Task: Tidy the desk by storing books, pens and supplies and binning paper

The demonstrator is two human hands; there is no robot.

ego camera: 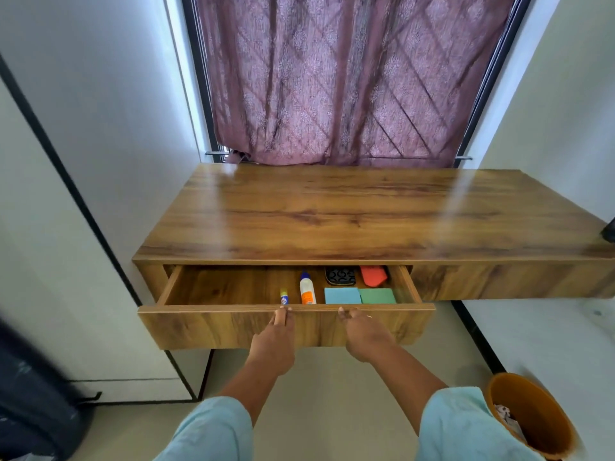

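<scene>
Wood drawer (229, 326) open, glue (307, 289) inside; paper (509, 422) in bin (545, 427) at 4 o'clock. Left hand (274, 341), right hand (364, 337) flat on drawer front. Likely only closing remains.

The wooden drawer (233, 324) is pulled open, its front rim touching the fingertips of the left grip (274, 341) and the right grip (366, 334). Just beyond the left grip lie a small glue stick (284, 297) and a white, orange-labelled glue bottle (307, 289). Beyond the right grip a blue pad (342, 295) and a green pad (377, 296) lie flat, side by side. Behind them are a black patterned case (340, 276) and a red block (373, 276). Right of the right grip and nearer, an orange bin (539, 424) on the floor holds paper (504, 415).
</scene>
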